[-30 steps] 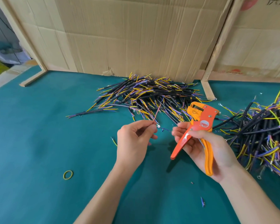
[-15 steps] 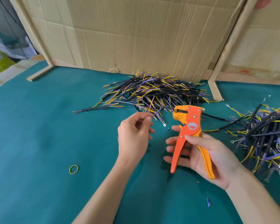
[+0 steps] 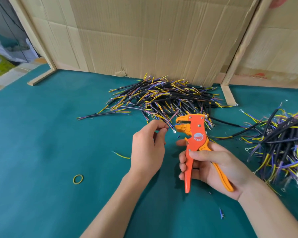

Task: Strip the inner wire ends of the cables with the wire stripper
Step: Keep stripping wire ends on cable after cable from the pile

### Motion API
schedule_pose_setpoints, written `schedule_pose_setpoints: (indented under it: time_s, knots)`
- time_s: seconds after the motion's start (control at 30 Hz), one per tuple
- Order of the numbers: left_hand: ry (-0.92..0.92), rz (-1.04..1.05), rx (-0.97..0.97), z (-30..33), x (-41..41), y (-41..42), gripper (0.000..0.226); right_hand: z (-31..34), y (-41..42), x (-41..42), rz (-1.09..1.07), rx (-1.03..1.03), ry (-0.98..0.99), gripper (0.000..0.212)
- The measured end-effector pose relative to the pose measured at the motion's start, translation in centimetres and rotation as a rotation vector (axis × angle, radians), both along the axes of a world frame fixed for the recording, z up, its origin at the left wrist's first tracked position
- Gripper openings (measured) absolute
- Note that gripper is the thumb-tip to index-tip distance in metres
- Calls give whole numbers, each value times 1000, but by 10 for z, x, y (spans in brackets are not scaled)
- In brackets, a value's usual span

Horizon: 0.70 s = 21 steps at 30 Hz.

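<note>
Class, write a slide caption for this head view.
Left hand feeds a thin wire into the orange wire stripper held by the right hand.

The wire stripper (image 3: 194, 134) is orange with lighter orange jaws and 2 long handles, standing nearly upright above the desk (image 3: 41, 152), head up and facing left, gripped round both handles. A thin blue inner wire (image 3: 170, 126) runs from pinching fingers into its jaws, with a pinkish strand angling up beside it and a small ring terminal just below the jaws. Behind lies a pile of black cables (image 3: 163, 98) with yellow and purple wire ends; a 2nd pile (image 3: 286, 143) lies at right.
</note>
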<state>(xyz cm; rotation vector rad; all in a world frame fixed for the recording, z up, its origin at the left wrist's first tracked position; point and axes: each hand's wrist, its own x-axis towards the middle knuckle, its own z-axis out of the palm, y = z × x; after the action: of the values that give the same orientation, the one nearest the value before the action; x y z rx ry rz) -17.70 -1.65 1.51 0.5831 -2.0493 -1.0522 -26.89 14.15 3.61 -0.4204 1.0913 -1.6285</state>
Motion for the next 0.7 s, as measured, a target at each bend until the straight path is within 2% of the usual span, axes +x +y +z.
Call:
schedule_pose_setpoints:
  time_s: [0.1,0.3,0.7]
  knots:
    - [-21,-18,-157,-2,1,2,11,-1,0,-1,2,-5,-2,53]
    - [-15,-16,-287,-4,3,2,13,0,2,-1,22,-14,7,55]
    - [-2,16,-295,-2,2,2,9,1,6,-4,89,-28,50,54]
